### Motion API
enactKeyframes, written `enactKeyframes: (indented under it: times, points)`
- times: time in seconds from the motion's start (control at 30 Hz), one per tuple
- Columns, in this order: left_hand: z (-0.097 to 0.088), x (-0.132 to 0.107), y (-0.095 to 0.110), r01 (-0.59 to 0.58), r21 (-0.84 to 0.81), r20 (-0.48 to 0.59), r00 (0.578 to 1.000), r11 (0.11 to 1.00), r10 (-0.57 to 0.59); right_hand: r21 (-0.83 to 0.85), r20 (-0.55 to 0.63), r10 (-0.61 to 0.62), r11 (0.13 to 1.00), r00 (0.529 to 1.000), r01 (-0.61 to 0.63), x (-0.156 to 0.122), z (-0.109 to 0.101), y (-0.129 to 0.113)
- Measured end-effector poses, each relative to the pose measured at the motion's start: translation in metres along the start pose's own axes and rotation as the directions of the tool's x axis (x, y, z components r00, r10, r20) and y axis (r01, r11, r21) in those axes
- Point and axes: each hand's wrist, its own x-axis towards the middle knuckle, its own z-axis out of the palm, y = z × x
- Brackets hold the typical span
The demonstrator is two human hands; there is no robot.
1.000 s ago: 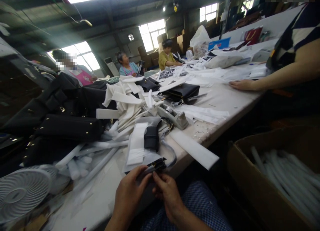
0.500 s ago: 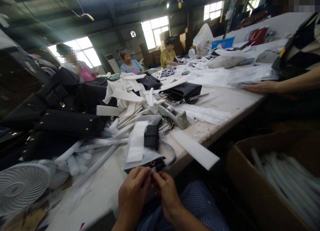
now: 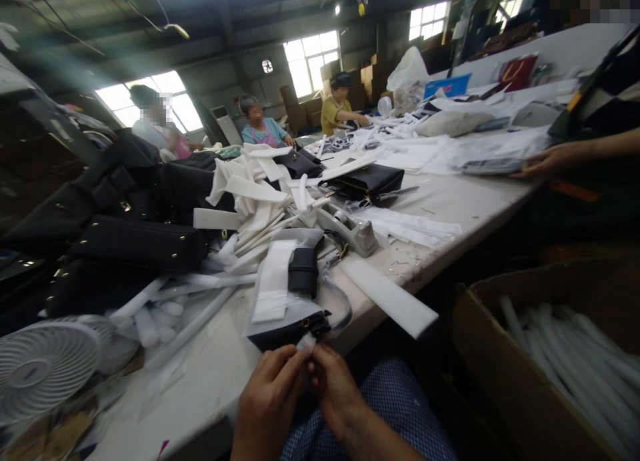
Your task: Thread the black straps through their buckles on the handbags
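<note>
My left hand (image 3: 267,398) and my right hand (image 3: 333,388) meet at the table's near edge, fingertips pinched together on a small piece of clear tape or film (image 3: 306,343). Just beyond my fingers lies a black bag (image 3: 290,328) wrapped partly in white foam sheet (image 3: 273,281), with a gold clasp (image 3: 317,324) facing me. Both hands are closed in a pinch. My lap in blue checked cloth (image 3: 395,408) is below.
Black handbags (image 3: 135,241) pile at left among white foam strips (image 3: 250,194). A tape dispenser (image 3: 350,231) and a foam slab (image 3: 387,298) lie mid-table. A white fan (image 3: 45,364) sits at left, a cardboard box (image 3: 550,354) at right. A person's hand (image 3: 540,161) holds packets; other people sit farther back.
My hands have drawn back slightly toward me and now pinch a small clear piece off the bag's edge. The person's hand at right slid farther right, onto packets.
</note>
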Motion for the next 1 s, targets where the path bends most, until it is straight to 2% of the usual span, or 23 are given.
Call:
enactKeyframes:
  times: [0.13, 0.2, 0.3, 0.37, 0.4, 0.57, 0.73, 0.87, 1.0]
  points:
    - [0.001, -0.001, 0.001, 0.012, 0.004, -0.001, 1.0, 1.0, -0.012, 0.012, -0.002, 0.019, 1.0, 1.0, -0.019, -0.001, 0.001, -0.003]
    - [0.002, 0.0, 0.003, 0.104, -0.076, 0.009, 0.995, 0.992, -0.103, 0.003, 0.009, 0.018, 1.0, 1.0, -0.018, -0.001, 0.001, -0.004]
    - [0.001, 0.004, 0.004, 0.314, -0.192, 0.029, 0.949, 0.93, -0.314, -0.047, 0.023, -0.005, 0.999, 1.0, 0.006, -0.002, 0.002, -0.004]
    - [-0.002, 0.01, 0.001, 0.376, -0.201, 0.023, 0.925, 0.904, -0.379, -0.097, 0.017, -0.029, 0.995, 0.999, 0.031, -0.003, 0.002, -0.002]
    - [-0.004, 0.013, -0.001, 0.371, -0.189, 0.016, 0.927, 0.909, -0.375, -0.121, 0.013, -0.04, 0.992, 0.999, 0.041, -0.003, 0.002, -0.001]
    - [-0.01, 0.027, -0.011, 0.242, -0.102, 0.005, 0.97, 0.965, -0.243, -0.174, 0.027, -0.078, 0.981, 0.997, 0.082, -0.003, 0.002, 0.0]
    - [-0.005, 0.024, -0.014, 0.058, -0.019, 0.012, 0.998, 0.998, -0.058, -0.208, 0.021, -0.112, 0.971, 0.993, 0.114, 0.001, 0.001, 0.001]
    - [-0.008, 0.021, -0.017, -0.095, 0.009, 0.07, 0.993, 0.995, 0.095, -0.186, 0.038, -0.128, 0.974, 0.991, 0.133, 0.004, -0.002, 0.003]
    - [-0.016, 0.02, -0.021, -0.228, 0.039, 0.189, 0.958, 0.973, 0.217, -0.151, 0.059, -0.119, 0.98, 0.991, 0.127, 0.005, -0.003, 0.003]
